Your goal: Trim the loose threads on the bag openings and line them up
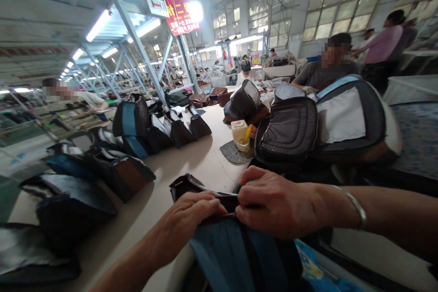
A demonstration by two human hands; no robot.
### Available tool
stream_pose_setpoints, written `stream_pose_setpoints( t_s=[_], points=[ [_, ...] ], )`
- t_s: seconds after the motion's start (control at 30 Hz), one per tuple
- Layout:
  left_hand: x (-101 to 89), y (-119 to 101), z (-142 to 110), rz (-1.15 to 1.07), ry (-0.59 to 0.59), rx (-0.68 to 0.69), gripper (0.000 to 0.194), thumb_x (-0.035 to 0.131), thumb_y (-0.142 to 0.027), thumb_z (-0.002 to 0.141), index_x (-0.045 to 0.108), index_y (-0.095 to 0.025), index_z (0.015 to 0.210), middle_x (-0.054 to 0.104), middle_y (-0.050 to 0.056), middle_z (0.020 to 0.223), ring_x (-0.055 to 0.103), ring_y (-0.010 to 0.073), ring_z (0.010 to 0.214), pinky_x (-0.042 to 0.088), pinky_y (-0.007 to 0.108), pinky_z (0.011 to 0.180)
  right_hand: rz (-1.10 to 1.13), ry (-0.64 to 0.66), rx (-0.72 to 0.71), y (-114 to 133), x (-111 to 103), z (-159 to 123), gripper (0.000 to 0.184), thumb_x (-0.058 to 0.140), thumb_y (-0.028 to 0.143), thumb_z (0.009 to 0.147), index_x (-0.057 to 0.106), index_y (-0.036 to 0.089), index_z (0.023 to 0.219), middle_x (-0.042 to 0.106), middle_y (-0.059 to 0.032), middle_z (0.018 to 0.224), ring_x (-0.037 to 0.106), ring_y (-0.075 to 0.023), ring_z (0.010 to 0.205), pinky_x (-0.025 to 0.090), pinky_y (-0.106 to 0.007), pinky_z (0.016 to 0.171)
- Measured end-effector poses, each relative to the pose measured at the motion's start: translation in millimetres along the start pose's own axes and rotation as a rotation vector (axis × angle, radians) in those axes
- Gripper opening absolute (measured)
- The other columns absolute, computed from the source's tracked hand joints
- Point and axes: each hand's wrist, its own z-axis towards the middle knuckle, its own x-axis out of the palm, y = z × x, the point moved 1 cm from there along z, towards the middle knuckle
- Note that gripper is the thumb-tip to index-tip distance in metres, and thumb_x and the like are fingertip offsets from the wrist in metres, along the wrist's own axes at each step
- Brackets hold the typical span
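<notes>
A black and blue bag piece point(226, 246) hangs over the near edge of the table, its open rim uppermost. My left hand point(195, 210) is closed on the rim, thumb and fingers pressed together near the middle. Just to the right, my right hand point(277, 200) grips the same rim with bent fingers; a metal bangle point(354, 207) circles that wrist. The fingertips of both hands lie close together. Part of the rim and the bag's underside are hidden by the hands and the picture's lower edge.
Several unfinished bags point(126, 175) line the left of the pale table point(191, 164). A cut-open plastic jug point(240, 134) with a yellow handle stands on a dark patch. Larger bag pieces point(287, 130) are piled at right. Co-workers point(328, 61) sit beyond them and at far left.
</notes>
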Motion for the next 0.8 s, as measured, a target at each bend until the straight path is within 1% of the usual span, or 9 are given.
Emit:
stream_pose_setpoints(
  t_s=[0.13, 0.3, 0.37, 0.47, 0.53, 0.6, 0.67, 0.73, 0.8],
  points=[
    [0.0, 1.6, 4.1, -0.017, 0.026, -0.056, 0.023, 0.058, -0.034, 0.087, 0.069, -0.015, 0.081, 0.055, -0.001, 0.077, 0.047, 0.0151, 0.073, 0.036, 0.027, 0.067, -0.034, 0.003, -0.021, 0.5, -1.2, -0.1, 0.018, 0.05, 0.016, 0.093, 0.064, 0.018, 0.082, 0.05, 0.0014, 0.072, 0.034, -0.0133, 0.058, 0.042, -0.033, 0.085],
    [5.4, 2.2, 3.7, -0.024, -0.028, -0.061, 0.015, 0.058, -0.026, 0.082, 0.067, -0.015, 0.076, 0.053, -0.002, 0.073, 0.045, 0.0145, 0.07, 0.035, 0.027, 0.065, -0.064, -0.004, -0.035, 2.3, -3.1, 0.9, 0.021, 0.05, 0.014, 0.095, 0.063, 0.019, 0.08, 0.051, 0.0031, 0.07, 0.033, -0.0122, 0.056, 0.041, -0.034, 0.088],
    [8.5, 0.4, 4.4, -0.051, -0.019, -0.064, 0.02, 0.058, -0.03, 0.085, 0.071, -0.015, 0.083, 0.057, -0.001, 0.076, 0.048, 0.0155, 0.073, 0.036, 0.027, 0.067, -0.084, -0.002, -0.029, 4.3, -4.3, 2.9, 0.024, 0.048, 0.013, 0.096, 0.061, 0.018, 0.076, 0.05, 0.0037, 0.067, 0.032, -0.0118, 0.055, 0.04, -0.035, 0.09],
    [13.7, -4.4, 6.7, -0.06, 0.024, -0.022, 0.033, 0.061, -0.043, 0.089, 0.077, -0.015, 0.093, 0.063, 0.003, 0.083, 0.052, 0.0177, 0.078, 0.039, 0.028, 0.07, -0.107, 0.004, -0.036, 9.3, -6.1, 5.7, 0.027, 0.045, 0.011, 0.095, 0.059, 0.017, 0.073, 0.051, 0.0027, 0.066, 0.034, -0.0116, 0.054, 0.039, -0.038, 0.092],
    [16.7, -6.4, 7.5, -0.088, 0.029, 0.003, 0.034, 0.065, -0.045, 0.088, 0.078, -0.013, 0.091, 0.063, 0.003, 0.082, 0.052, 0.0175, 0.077, 0.039, 0.028, 0.07, -0.081, 0.02, -0.023, 12.2, -6.6, 5.4, 0.026, 0.042, 0.01, 0.094, 0.059, 0.017, 0.074, 0.053, 0.0017, 0.068, 0.035, -0.0115, 0.053, 0.039, -0.041, 0.093],
    [19.4, -6.5, 6.7, -0.167, 0.026, -0.008, 0.033, 0.069, -0.044, 0.085, 0.077, -0.012, 0.086, 0.059, 0.002, 0.075, 0.049, 0.0154, 0.071, 0.037, 0.027, 0.065, 0.05, -0.001, 0.046, 12.1, -8.0, 2.9, 0.018, 0.045, 0.013, 0.091, 0.059, 0.016, 0.08, 0.056, 0.0004, 0.071, 0.04, -0.0119, 0.055, 0.041, -0.04, 0.089],
    [22.1, -6.6, 4.8, -0.205, 0.012, -0.034, 0.029, 0.07, -0.041, 0.082, 0.076, -0.012, 0.083, 0.056, 0.0, 0.072, 0.046, 0.0138, 0.067, 0.034, 0.026, 0.061, 0.283, -0.032, 0.184, 7.2, -11.8, -0.4, 0.008, 0.054, 0.021, 0.088, 0.059, 0.015, 0.092, 0.061, -0.0017, 0.076, 0.049, -0.0136, 0.062, 0.044, -0.036, 0.08],
    [24.7, -9.9, 2.4, -0.17, -0.033, -0.044, 0.022, 0.069, -0.034, 0.079, 0.075, -0.013, 0.077, 0.056, 0.0, 0.073, 0.047, 0.0135, 0.066, 0.034, 0.026, 0.06, 0.534, -0.007, 0.316, -1.3, -18.9, -2.1, 0.024, 0.061, 0.029, 0.086, 0.058, 0.013, 0.105, 0.064, -0.005, 0.085, 0.057, -0.0157, 0.073, 0.045, -0.031, 0.073],
    [27.1, -17.0, 0.2, -0.083, -0.101, -0.05, 0.016, 0.065, -0.027, 0.077, 0.073, -0.014, 0.071, 0.056, 0.0, 0.074, 0.048, 0.0132, 0.065, 0.034, 0.026, 0.058, 0.684, 0.088, 0.379, -11.1, -29.1, -0.2, 0.024, 0.059, 0.03, 0.092, 0.058, 0.012, 0.107, 0.064, -0.0078, 0.092, 0.058, -0.0157, 0.08, 0.046, -0.028, 0.074]
  ],
)
